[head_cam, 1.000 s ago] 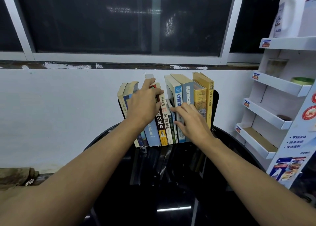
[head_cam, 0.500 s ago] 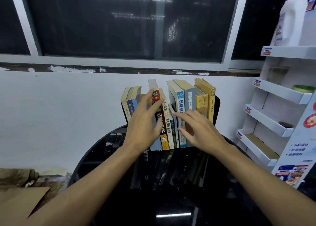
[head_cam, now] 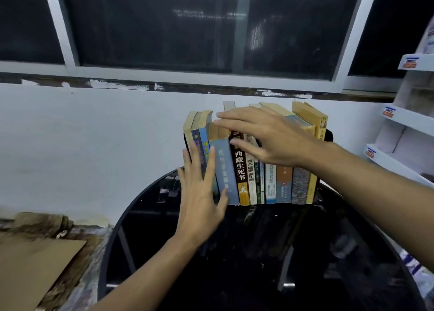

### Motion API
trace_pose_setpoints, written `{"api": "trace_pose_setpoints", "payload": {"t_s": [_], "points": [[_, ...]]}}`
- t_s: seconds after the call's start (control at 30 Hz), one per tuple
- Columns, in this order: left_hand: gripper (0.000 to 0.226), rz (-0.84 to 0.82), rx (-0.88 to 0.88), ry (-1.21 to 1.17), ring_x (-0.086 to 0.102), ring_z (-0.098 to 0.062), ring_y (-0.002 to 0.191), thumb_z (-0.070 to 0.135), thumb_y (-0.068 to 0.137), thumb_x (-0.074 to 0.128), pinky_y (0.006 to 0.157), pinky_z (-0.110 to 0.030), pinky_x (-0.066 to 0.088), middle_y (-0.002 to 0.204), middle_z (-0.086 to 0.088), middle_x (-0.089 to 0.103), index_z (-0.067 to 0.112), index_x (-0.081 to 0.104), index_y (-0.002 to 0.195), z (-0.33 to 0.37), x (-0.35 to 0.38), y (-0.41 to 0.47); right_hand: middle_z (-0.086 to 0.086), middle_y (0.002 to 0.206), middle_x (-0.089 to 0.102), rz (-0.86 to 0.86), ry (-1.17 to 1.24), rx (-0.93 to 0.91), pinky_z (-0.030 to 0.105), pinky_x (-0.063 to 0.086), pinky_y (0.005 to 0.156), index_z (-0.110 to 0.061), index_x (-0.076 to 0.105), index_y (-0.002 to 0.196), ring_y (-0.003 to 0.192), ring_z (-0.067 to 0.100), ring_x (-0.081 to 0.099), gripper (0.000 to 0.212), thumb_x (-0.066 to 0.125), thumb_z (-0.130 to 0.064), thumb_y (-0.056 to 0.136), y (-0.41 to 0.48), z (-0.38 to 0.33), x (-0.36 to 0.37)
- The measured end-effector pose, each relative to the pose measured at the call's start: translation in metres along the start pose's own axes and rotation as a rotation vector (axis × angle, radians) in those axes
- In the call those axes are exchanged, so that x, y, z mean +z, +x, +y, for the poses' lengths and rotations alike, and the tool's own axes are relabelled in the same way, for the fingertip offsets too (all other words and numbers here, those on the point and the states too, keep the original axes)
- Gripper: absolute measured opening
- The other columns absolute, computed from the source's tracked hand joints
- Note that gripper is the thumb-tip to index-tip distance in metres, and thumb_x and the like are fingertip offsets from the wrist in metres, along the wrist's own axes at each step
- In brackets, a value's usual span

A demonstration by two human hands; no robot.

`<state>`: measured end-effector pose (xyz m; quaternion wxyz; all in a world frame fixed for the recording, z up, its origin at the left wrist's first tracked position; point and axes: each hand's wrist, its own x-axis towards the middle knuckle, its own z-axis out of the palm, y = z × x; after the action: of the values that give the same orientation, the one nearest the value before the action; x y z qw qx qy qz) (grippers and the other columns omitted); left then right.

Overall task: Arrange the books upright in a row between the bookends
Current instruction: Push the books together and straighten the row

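Several books point(head_cam: 270, 183) stand upright in a row at the back of a round black glass table point(head_cam: 234, 252), against the white wall. A black bookend point(head_cam: 328, 135) shows at the row's right end; the left bookend is mostly hidden behind my left hand. My left hand point(head_cam: 202, 188) lies flat with fingers spread against the spines at the left end, beside a grey-blue book point(head_cam: 225, 169). My right hand point(head_cam: 265, 139) hovers flat over the tops and upper spines of the middle books, fingers extended leftward. Neither hand grips a book.
A white cardboard display shelf point(head_cam: 404, 120) stands to the right of the table. Brown cardboard point(head_cam: 30, 268) lies on the floor at the lower left. A dark window with a white frame point(head_cam: 187, 73) runs above the wall.
My right hand rose from the lower spines to the tops of the middle books. My left hand slid down and left to the row's left end. The camera moved closer.
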<state>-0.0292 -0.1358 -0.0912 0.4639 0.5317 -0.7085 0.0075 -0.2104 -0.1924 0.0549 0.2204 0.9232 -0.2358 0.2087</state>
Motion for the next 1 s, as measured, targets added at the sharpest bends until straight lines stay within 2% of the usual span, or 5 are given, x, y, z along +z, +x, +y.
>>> {"api": "trace_pose_setpoints", "payload": {"t_s": [0.2,0.33,0.4,0.77,1.0], "points": [[0.103,-0.014,-0.025,-0.049,-0.030,-0.024,0.150,0.027,0.094,0.067,0.124,-0.054,0.000,0.161,-0.001,-0.036,0.027,-0.014,0.159,-0.005,0.015,0.000,-0.005,0.158,0.041,-0.047,-0.004,-0.149,0.045,0.039,0.112,-0.023,0.042,0.152,0.145,0.014,0.038,0.047,0.039,-0.033,0.106,0.048,0.007,0.011],[0.106,0.014,0.030,-0.112,-0.027,-0.021,0.151,0.026,0.091,0.072,0.110,0.001,-0.003,0.162,0.001,-0.033,0.023,-0.008,0.160,-0.007,0.019,0.002,-0.005,0.157,0.042,-0.082,0.002,-0.197,0.041,0.035,0.115,-0.020,0.044,0.152,0.145,0.014,0.038,0.048,0.036,-0.034,0.106,0.063,0.014,0.018],[0.105,0.016,0.051,-0.129,-0.024,-0.021,0.152,0.027,0.090,0.073,0.100,0.010,-0.004,0.163,0.001,-0.031,0.020,-0.004,0.160,-0.007,0.022,0.001,-0.007,0.158,0.040,-0.115,0.004,-0.202,0.042,0.038,0.113,-0.022,0.043,0.152,0.144,0.013,0.039,0.047,0.037,-0.033,0.107,0.062,0.018,0.021],[0.108,-0.022,0.133,0.053,-0.016,-0.024,0.155,0.046,0.087,0.067,0.091,-0.019,0.053,0.166,-0.005,-0.024,0.015,-0.006,0.160,-0.008,0.033,0.002,-0.023,0.148,0.048,-0.210,0.029,-0.185,0.027,0.047,0.096,-0.039,0.050,0.145,0.133,0.003,0.050,0.047,0.032,-0.050,0.103,0.066,0.023,0.017],[0.114,-0.073,0.125,0.026,-0.021,-0.022,0.153,0.031,0.088,0.070,0.097,-0.039,0.056,0.163,-0.001,-0.031,0.013,-0.017,0.157,-0.012,0.028,0.001,-0.023,0.124,0.065,-0.193,0.025,-0.140,0.043,0.054,0.080,-0.033,0.064,0.122,0.108,0.012,0.064,0.030,0.045,-0.044,0.101,0.069,0.011,0.017]]}}
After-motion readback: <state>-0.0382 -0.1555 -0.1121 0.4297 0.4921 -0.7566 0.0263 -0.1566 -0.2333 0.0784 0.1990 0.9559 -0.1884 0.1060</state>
